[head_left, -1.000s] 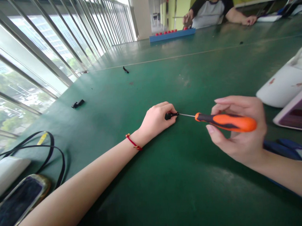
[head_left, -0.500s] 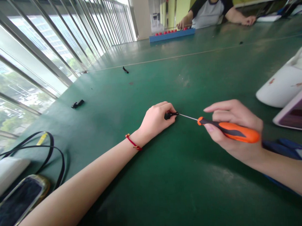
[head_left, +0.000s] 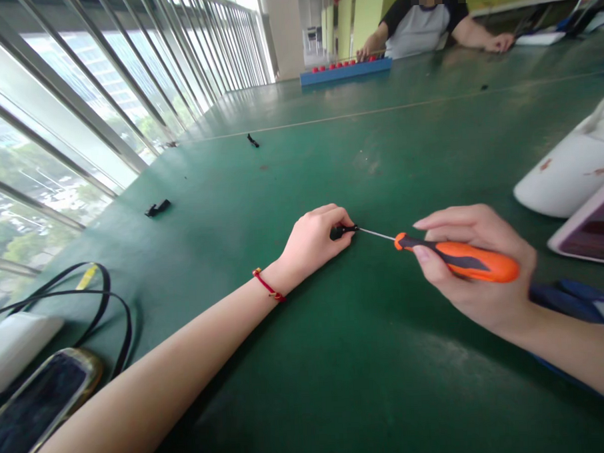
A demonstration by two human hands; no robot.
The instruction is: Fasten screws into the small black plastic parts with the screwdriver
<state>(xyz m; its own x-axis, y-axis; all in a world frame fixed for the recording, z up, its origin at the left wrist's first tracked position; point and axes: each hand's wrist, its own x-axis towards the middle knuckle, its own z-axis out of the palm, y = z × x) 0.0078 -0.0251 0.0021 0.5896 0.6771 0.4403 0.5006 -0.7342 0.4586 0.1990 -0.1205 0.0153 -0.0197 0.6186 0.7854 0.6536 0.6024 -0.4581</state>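
Pinched between the thumb and fingers of my left hand [head_left: 318,231] is a small black part [head_left: 339,231], mostly covered by the fingers. A screwdriver [head_left: 476,259] with an orange and dark grey handle lies in my right hand [head_left: 479,272], its handle held between thumb and fingers. The forefinger is stretched out above the handle. The thin metal shaft points left, and its tip meets the end of the black part. My left hand rests low over the green table [head_left: 338,372].
Two black pieces, one nearer [head_left: 158,208] and one farther [head_left: 253,140], lie on the table. At left are a phone [head_left: 39,405], a white box [head_left: 19,346] and a black cable. A white container [head_left: 560,175] stands right. Beyond, a person [head_left: 418,28] sits by a blue rack [head_left: 345,72].
My right hand has shifted slightly to the right along the screwdriver handle. The left hand and black part hold nearly the same place.
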